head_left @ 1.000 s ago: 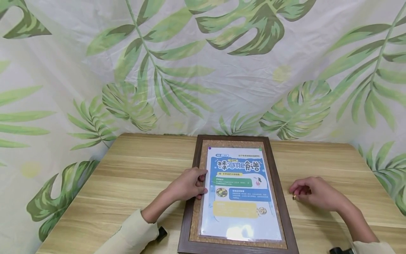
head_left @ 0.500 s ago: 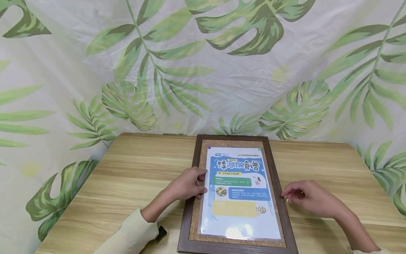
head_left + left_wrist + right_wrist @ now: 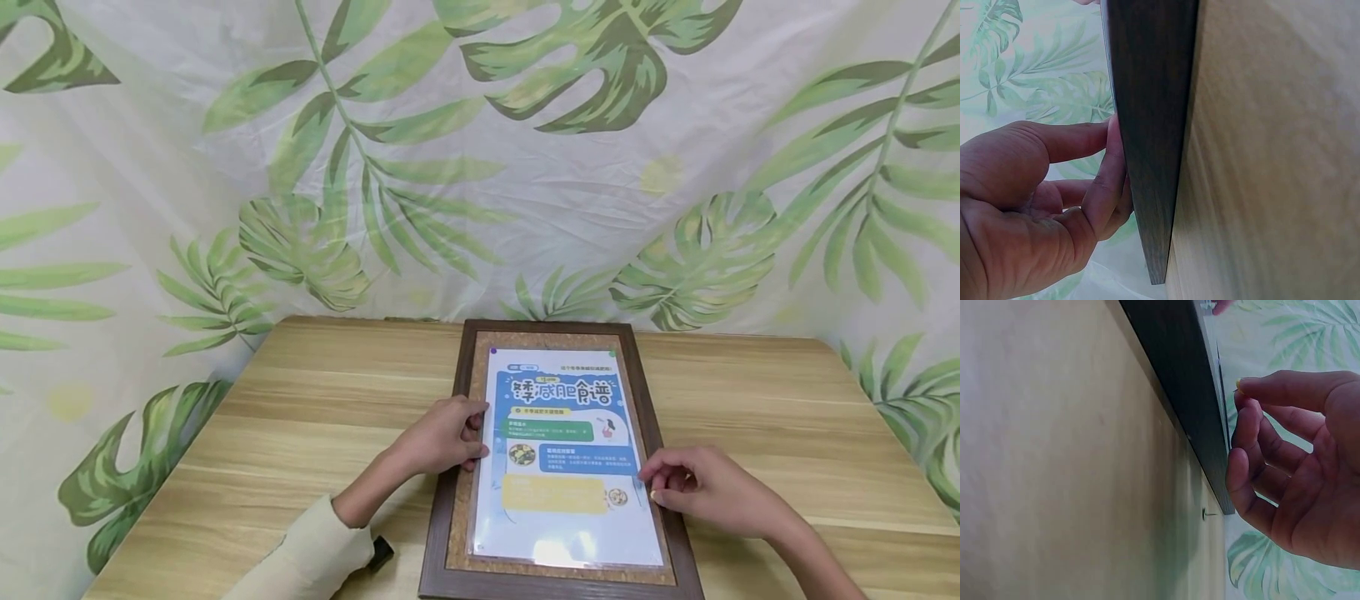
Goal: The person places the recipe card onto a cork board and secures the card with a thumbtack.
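Note:
A printed sheet [image 3: 566,533] lies on a cork board [image 3: 555,340] with a dark brown wooden frame [image 3: 647,400]. A purple pushpin [image 3: 493,351] marks its top left corner and a green pushpin [image 3: 612,353] its top right. My left hand [image 3: 442,435] rests over the frame's left side, fingertips touching the sheet's left edge. Over the frame's right side, my right hand [image 3: 712,487] pinches a small yellow pushpin [image 3: 1239,382] between thumb and forefinger. Its needle shows in the right wrist view; the other fingers curl loosely. The sheet's right edge is partly hidden behind this hand.
The board lies on a wood-grain table [image 3: 322,375], close to a leaf-patterned curtain [image 3: 420,167] behind. A black object [image 3: 381,552] sits by the left sleeve. In the right wrist view, a tiny dark thing [image 3: 1205,514] shows near the frame's end.
My right hand has moved left from the table to over the frame's right side, carrying the yellow pushpin. The left hand and the board stay in place.

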`<state>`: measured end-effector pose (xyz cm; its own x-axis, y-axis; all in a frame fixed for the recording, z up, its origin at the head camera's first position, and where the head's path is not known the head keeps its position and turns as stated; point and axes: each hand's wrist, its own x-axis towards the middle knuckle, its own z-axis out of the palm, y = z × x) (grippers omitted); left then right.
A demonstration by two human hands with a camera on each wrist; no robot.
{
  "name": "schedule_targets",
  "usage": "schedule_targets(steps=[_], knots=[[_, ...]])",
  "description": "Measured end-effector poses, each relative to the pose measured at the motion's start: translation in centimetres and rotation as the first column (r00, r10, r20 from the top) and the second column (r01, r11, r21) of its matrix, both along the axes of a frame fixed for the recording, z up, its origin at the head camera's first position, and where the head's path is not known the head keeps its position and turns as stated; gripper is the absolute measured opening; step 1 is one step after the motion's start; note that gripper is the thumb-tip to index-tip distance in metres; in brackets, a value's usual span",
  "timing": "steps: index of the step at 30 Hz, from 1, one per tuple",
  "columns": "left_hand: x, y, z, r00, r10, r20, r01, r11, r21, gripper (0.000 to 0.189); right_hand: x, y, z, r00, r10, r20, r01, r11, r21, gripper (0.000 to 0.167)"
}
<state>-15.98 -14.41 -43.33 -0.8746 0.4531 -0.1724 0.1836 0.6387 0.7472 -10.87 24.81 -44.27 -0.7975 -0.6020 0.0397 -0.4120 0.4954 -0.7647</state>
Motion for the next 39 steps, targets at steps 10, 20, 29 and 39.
schedule_targets(steps=[10,20,29,39], knots=[[0.0,-0.1,-0.1,1.0,0.002,0.005,-0.002,1.0,0.013,0.068,1.0,-1.1,-0.1,0.997,-0.024,0.072,0.025,1.0,-0.011,0.008],[0.1,0.0,-0.1,1.0,0.007,0.008,-0.007,1.0,-0.001,0.067,2.0,-2.5,-0.3,0.995,0.012,0.095,-0.009,0.999,-0.039,0.01],[0.1,0.0,-0.1,1.0,0.0,-0.003,0.0,1.0,-0.003,0.063,2.1,-3.9,0.3,0.99,0.012,0.137,-0.008,1.0,-0.024,0.008],[0.1,0.0,0.0,1.0,0.001,-0.003,-0.001,1.0,0.0,0.063,2.2,-5.5,0.5,0.987,0.037,0.154,-0.031,0.998,-0.045,0.01]])
